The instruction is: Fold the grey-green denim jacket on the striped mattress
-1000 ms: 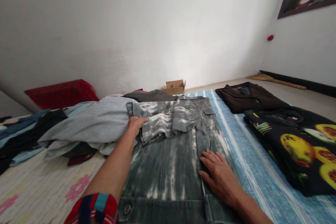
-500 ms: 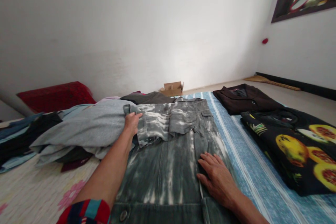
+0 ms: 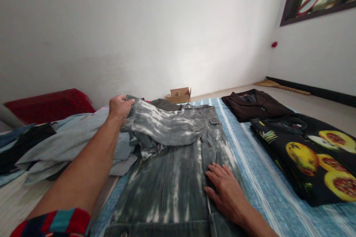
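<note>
A grey-green tie-dyed denim jacket [image 3: 178,177] lies spread in front of me, its buttoned hem nearest. My left hand [image 3: 120,108] grips the cuff end of the jacket's sleeve [image 3: 167,122] and holds it raised to the left, so the sleeve stretches across the upper body of the garment. Flat on the jacket's right side, beside a seam, rests my right hand [image 3: 222,185] with fingers extended. Beneath the lifted sleeve, another bunched cuff [image 3: 151,150] shows on the jacket front.
On the left lies a heap with a grey garment [image 3: 69,133] and a red cushion-like bundle [image 3: 50,105] behind it. To the right are a folded dark brown garment [image 3: 258,105] and a black fruit-print garment [image 3: 308,155] on a blue striped sheet [image 3: 267,200]. A cardboard box [image 3: 179,95] stands by the wall.
My left hand has lifted the sleeve end and drawn it up and to the left, straightening the sleeve. My right hand stays on the jacket. The view has shifted slightly.
</note>
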The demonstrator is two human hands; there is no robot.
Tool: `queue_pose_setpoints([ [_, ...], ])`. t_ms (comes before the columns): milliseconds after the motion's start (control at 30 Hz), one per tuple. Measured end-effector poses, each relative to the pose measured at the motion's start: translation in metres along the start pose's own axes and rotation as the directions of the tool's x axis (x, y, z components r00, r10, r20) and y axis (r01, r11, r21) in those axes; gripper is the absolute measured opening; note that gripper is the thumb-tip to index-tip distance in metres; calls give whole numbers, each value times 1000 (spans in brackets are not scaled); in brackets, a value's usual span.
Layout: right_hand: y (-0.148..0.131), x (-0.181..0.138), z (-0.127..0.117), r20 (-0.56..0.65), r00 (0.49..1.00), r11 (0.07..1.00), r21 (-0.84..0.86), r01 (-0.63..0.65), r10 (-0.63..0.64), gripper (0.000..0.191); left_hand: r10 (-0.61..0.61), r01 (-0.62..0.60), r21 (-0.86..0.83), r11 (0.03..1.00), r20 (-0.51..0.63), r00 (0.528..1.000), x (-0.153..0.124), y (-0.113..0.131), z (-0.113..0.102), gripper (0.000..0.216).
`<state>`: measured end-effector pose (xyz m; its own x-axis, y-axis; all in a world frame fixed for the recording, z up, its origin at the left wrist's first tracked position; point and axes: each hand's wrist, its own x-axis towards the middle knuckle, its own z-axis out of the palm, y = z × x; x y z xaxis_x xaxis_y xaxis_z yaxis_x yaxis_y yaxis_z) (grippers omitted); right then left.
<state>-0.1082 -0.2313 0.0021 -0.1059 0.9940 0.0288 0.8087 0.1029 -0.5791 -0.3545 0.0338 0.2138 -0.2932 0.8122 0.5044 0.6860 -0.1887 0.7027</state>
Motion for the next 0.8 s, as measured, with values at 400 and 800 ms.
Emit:
queue_pose_setpoints([
  [400,-7,-1,-9,43,999,1000,-18,-21,22,43,29,-33,154,988,30,999,11,-16,-6,19],
  [800,-17,157,-36,-62,989,935,-337,106,-135,33,-153,167,-269,949,70,986,29,-34,-4,21],
])
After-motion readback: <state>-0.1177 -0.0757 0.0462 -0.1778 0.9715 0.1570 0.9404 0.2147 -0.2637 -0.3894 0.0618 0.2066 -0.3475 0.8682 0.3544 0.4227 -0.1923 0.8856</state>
